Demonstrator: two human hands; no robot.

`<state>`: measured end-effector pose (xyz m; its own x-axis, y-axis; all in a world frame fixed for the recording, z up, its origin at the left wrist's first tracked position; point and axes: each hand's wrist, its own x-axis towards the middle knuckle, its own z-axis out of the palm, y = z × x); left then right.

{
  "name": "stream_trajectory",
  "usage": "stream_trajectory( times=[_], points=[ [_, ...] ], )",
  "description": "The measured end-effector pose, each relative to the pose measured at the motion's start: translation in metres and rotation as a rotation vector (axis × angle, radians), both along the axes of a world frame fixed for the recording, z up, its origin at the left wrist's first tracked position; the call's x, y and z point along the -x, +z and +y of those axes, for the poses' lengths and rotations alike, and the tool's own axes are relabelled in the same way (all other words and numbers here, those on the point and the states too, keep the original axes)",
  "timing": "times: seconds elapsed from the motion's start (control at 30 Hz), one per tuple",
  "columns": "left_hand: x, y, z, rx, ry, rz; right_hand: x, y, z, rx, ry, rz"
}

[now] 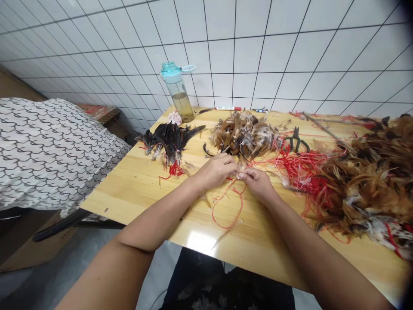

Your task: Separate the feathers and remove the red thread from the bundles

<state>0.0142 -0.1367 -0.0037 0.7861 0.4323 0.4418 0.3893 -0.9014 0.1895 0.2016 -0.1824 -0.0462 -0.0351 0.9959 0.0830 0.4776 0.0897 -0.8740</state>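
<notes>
My left hand (217,171) and my right hand (259,183) meet over the wooden table, both closed in a pinch. Between their fingertips is a pale tuft of small feathers (241,169), mostly covered by the fingers. A red string (227,225) loops down from beneath the hands onto the tabletop. Right behind the hands lies a heap of brown and grey feathers (247,133). Tied black feathers (171,140) with red string at their base rest to the left.
A large pile of brown feathers (371,185) with tangled red strings (305,172) covers the right side. Pliers (296,140) lie behind the strings. A water bottle (180,97) and a red-capped marker (228,108) are by the tiled wall. Patterned cloth (58,150) hangs at left.
</notes>
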Motion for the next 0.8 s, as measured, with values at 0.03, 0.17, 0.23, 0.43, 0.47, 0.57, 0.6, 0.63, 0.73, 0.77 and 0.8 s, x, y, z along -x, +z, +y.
stream_trajectory(
  times=[0.03,0.17,0.23,0.43,0.47,0.57,0.6,0.63,0.73,0.77,0.8],
  points=[
    [0.0,0.001,-0.001,-0.023,0.006,0.011,0.0,0.0,0.0,0.003,0.008,0.017],
    [-0.002,0.005,-0.005,-0.08,0.017,0.059,-0.001,-0.001,0.001,-0.01,0.048,0.06],
    [-0.003,0.005,-0.006,-0.077,0.006,0.06,-0.001,-0.002,0.001,-0.009,0.06,0.059],
    [0.0,0.008,-0.004,0.016,0.185,-0.22,-0.003,-0.002,0.002,-0.027,0.016,0.08],
    [0.002,0.01,-0.002,0.028,0.257,-0.282,-0.004,-0.002,0.002,-0.026,0.003,0.112],
    [0.006,0.012,0.001,0.159,0.371,-0.379,-0.005,0.0,0.002,-0.012,-0.034,0.228],
    [0.006,0.012,0.002,0.241,0.367,-0.383,-0.005,0.0,0.002,-0.008,-0.043,0.242],
    [0.005,0.011,0.002,0.335,0.349,-0.38,-0.005,0.0,0.002,-0.009,-0.048,0.235],
    [-0.003,0.003,0.001,0.606,0.292,-0.37,-0.002,-0.001,0.001,-0.047,-0.055,0.127],
    [-0.006,-0.001,0.0,0.689,0.276,-0.376,-0.001,-0.002,0.001,-0.063,-0.058,0.086],
    [-0.009,-0.005,-0.001,0.772,0.26,-0.392,-0.001,-0.002,0.0,-0.078,-0.063,0.054]
  ],
)
